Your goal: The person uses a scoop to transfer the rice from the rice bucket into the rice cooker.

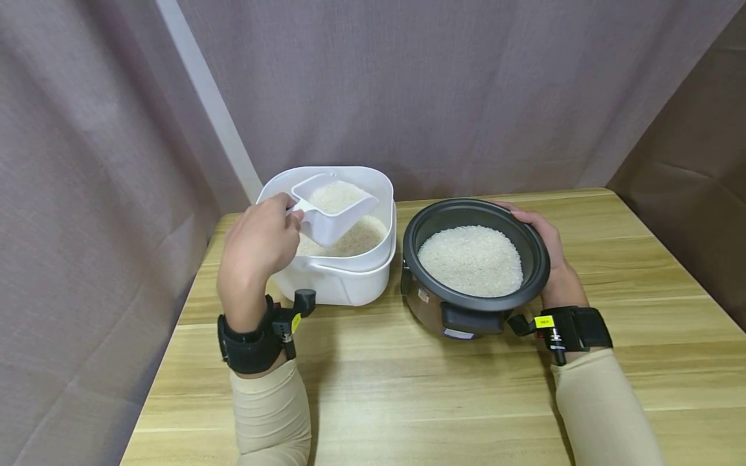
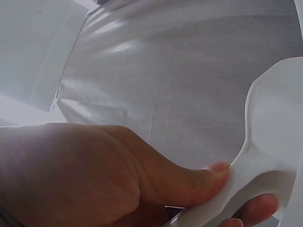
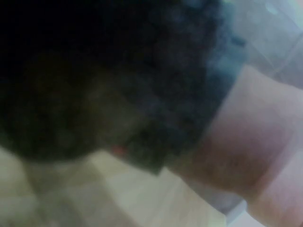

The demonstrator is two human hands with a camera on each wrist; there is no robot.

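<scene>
Wood surface: in the head view a pale wood-grain table (image 1: 408, 388) carries everything; grey-brown curtains hang behind it and down the left, a darker brown one at far right.
Head view, left hand: the left hand (image 1: 259, 243) grips the handle of a white plastic scoop (image 1: 332, 207), heaped with rice and held level over the white rice container (image 1: 350, 272) at the far left of the table.
Head view, container: more rice lies inside it, under the scoop.
Head view, right hand: the right hand (image 1: 544, 249) wraps round the far right rim of the black cooker pot (image 1: 474, 262), thumb on the rim.
Head view, pot: just right of the container, near the table's middle, with a flat bed of white rice inside.
Head view, writing: a yellow tag on each black wrist strap and a pale label on the pot's near wall, all too small to read.
Left wrist view: thumb (image 2: 208, 177) and fingers pinch the scoop handle (image 2: 241, 184) against grey curtain.
Right wrist view: badly blurred; a dark mass, probably the pot, fills the upper left, with skin at right and pale wood below.
</scene>
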